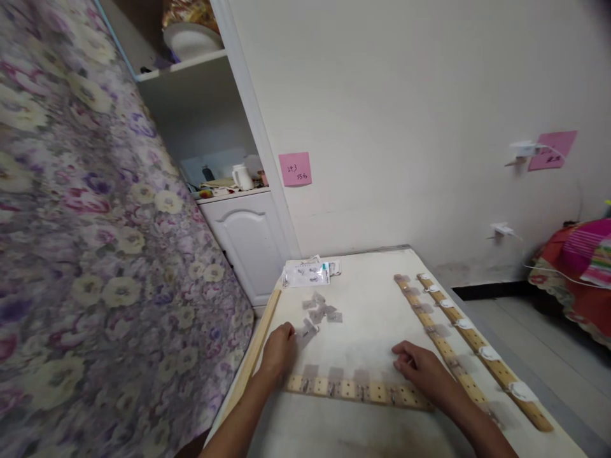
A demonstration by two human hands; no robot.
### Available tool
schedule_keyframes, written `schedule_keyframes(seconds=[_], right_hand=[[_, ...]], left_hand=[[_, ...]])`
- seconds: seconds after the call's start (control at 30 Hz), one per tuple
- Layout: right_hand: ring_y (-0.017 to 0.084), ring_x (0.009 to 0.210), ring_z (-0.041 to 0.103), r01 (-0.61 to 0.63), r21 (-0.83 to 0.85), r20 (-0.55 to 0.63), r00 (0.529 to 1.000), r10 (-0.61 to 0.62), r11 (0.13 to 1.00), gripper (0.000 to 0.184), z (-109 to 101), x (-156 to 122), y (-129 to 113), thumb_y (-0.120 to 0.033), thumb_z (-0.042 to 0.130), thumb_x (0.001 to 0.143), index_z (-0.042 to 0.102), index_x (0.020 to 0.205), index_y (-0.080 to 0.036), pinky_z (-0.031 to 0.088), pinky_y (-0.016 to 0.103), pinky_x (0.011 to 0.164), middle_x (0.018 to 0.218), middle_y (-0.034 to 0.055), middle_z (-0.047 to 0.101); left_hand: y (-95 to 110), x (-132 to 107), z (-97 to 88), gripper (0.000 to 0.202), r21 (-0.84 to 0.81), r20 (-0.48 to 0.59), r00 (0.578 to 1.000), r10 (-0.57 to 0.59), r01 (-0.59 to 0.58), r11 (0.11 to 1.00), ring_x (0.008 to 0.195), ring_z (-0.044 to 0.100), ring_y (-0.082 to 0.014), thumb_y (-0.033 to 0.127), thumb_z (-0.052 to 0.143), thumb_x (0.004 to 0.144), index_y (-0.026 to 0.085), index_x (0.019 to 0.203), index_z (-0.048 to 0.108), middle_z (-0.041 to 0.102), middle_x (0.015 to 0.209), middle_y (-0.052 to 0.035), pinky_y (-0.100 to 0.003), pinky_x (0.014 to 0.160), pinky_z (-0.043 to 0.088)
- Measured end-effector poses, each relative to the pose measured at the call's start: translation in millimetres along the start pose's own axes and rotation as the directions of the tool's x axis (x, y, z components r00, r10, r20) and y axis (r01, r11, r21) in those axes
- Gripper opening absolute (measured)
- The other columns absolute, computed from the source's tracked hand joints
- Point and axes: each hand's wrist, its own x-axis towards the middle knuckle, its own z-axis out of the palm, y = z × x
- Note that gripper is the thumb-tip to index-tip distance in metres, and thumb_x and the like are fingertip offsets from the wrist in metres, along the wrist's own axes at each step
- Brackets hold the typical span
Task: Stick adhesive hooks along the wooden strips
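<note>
My left hand (279, 351) is closed, its fingertips against a small clear packet (307, 333) above the white table's left half. Several similar packets (321, 310) lie in a loose pile just beyond it. Over the right end of a wooden strip (377, 392), my right hand (417, 366) hovers with loosely bent fingers, a gap between thumb and forefinger, and nothing visible in them. That strip lies crosswise in front of me, bearing small metal pieces and clear packets along its length. My left wrist hides its left end.
Two more wooden strips run along the table's right side: one with packets (429, 327), one with white hooks (464, 324). A bare strip (265, 334) edges the left. Blister packs (306, 275) lie at the far edge. A floral curtain (119, 254) hangs at left; the wall (382, 159) stands behind.
</note>
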Motion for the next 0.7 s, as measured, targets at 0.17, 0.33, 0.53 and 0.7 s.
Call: schedule_keyframes(seconds=[0.17,0.33,0.53,0.7], right_hand=[[0.018,0.069,0.059,0.01,0.006,0.003,1.0,-0.01,1.0,0.025,3.9,3.4,0.4,-0.029,0.048,0.074,0.059,0.093,-0.017,0.041,0.028,0.065,0.072,0.0017,0.063],[0.017,0.069,0.059,0.011,0.021,-0.014,1.0,-0.011,1.0,0.025,1.0,3.5,1.2,-0.03,0.049,0.074,0.06,0.092,-0.018,0.041,0.028,0.065,0.072,0.0012,0.063],[0.018,0.07,0.058,0.003,0.104,-0.13,0.991,0.01,0.995,0.025,-14.5,0.9,-0.6,-0.035,0.049,0.075,0.06,0.091,-0.019,0.043,0.028,0.065,0.073,0.0013,0.063],[0.015,0.063,0.055,-0.012,0.256,-0.092,0.995,0.036,0.967,0.025,-19.7,-0.4,-5.9,-0.038,0.051,0.075,0.06,0.089,-0.019,0.044,0.026,0.056,0.067,-0.0005,0.059]], left_hand=[[3.5,-3.2,-4.8,0.012,-0.041,-0.017,1.0,-0.017,0.016,0.999,0.067,0.055,-0.0134,0.018,0.043,0.078,0.019,0.071,0.052,0.062,0.069,-0.0001,-0.021,0.06,0.033],[18.6,-10.9,-10.0,0.01,-0.053,-0.037,0.999,0.021,-0.023,0.998,0.067,0.054,-0.0151,0.018,0.045,0.077,0.02,0.069,0.051,0.061,0.069,-0.0014,-0.024,0.06,0.03],[45.0,-20.6,-17.7,0.011,-0.144,-0.073,0.993,0.096,-0.106,0.984,0.068,0.054,-0.0144,0.022,0.041,0.081,0.022,0.073,0.049,0.059,0.071,0.0001,-0.024,0.063,0.034],[91.1,-49.5,-4.6,0.014,-0.48,0.017,0.985,0.174,-0.144,0.865,0.056,0.055,-0.0126,0.027,0.04,0.082,0.022,0.073,0.05,0.054,0.057,0.0043,-0.022,0.056,0.037]])
